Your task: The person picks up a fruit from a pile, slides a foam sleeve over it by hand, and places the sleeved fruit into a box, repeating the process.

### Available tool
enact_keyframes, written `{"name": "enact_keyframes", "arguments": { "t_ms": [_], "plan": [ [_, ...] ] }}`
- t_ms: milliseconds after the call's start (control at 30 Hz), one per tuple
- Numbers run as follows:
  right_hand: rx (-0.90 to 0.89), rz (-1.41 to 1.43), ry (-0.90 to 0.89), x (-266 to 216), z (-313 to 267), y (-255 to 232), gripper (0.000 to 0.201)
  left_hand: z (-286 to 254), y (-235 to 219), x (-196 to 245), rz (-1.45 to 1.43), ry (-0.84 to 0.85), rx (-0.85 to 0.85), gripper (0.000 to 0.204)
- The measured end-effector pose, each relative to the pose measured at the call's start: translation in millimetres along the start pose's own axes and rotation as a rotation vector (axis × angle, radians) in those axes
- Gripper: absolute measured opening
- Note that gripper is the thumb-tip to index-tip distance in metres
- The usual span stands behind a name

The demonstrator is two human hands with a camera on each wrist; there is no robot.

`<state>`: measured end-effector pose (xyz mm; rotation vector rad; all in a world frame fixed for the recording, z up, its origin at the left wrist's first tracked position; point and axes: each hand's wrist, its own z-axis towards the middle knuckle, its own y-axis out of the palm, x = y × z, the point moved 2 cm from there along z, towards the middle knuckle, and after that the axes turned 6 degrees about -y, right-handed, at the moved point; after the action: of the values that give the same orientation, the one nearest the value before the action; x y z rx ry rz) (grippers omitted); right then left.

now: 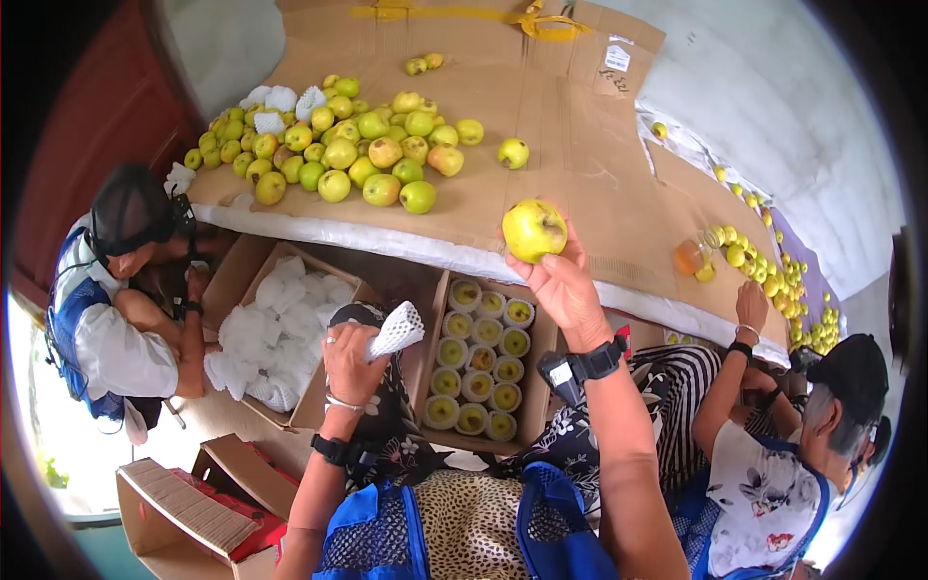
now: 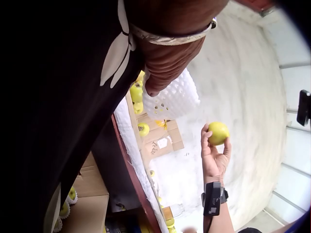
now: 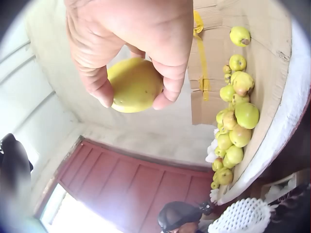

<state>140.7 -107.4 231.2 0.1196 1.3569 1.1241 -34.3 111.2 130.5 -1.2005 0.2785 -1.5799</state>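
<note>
My right hand [image 1: 565, 280] holds a yellow-green apple [image 1: 535, 232] with a brown blemish, raised over the table's near edge. In the right wrist view the thumb and fingers grip that apple [image 3: 135, 86] from its sides. My left hand [image 1: 352, 362] grips a white foam net sleeve [image 1: 396, 331] near my lap, its wide end pointing up and to the right. The same sleeve [image 2: 171, 97] shows below the fingers in the left wrist view. Between my knees stands a carton [image 1: 546, 353] with rows of sleeved apples [image 1: 478, 358].
A heap of apples [image 1: 338, 155] lies on the cardboard-covered table [image 1: 580, 116]. Left of my lap, a box holds white foam sleeves [image 1: 280, 319]. One person [image 1: 126, 290] sits at left, another [image 1: 773, 464] at right beside more apples [image 1: 764, 271]. An opened carton [image 1: 184, 503] stands at lower left.
</note>
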Motion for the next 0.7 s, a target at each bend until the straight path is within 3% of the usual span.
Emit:
{"name": "enact_keyframes", "arguments": {
  "t_ms": [200, 333, 433, 567, 633, 700],
  "plan": [
    [0.194, 0.605, 0.214, 25.4, -58.0, 4.8, 0.054, -4.6, 4.0, 15.1, 0.021, 0.035, -0.019, 0.032],
    [0.118, 0.914, 0.191, 55.8, -98.1, 11.9, 0.056, -3.4, 6.9, 18.3, -0.001, 0.061, -0.019, 0.031],
    [0.193, 0.820, 0.159, 59.3, -120.3, 23.5, 0.060, -7.6, 4.8, 23.3, -0.073, 0.037, -0.034, 0.033],
    [0.198, 0.491, 0.152, 61.7, -129.8, 6.9, 0.060, -22.5, 5.7, 24.6, -0.458, -0.189, -0.145, 0.031],
    [0.191, 0.403, 0.117, 69.5, -131.2, -9.0, 0.054, -22.0, -0.5, 33.2, -0.634, -0.306, -0.230, 0.031],
    [0.215, 0.356, 0.097, 74.8, -132.8, -17.5, 0.048, -23.1, -3.8, 34.6, -0.633, -0.304, -0.231, 0.030]
  ]
}}
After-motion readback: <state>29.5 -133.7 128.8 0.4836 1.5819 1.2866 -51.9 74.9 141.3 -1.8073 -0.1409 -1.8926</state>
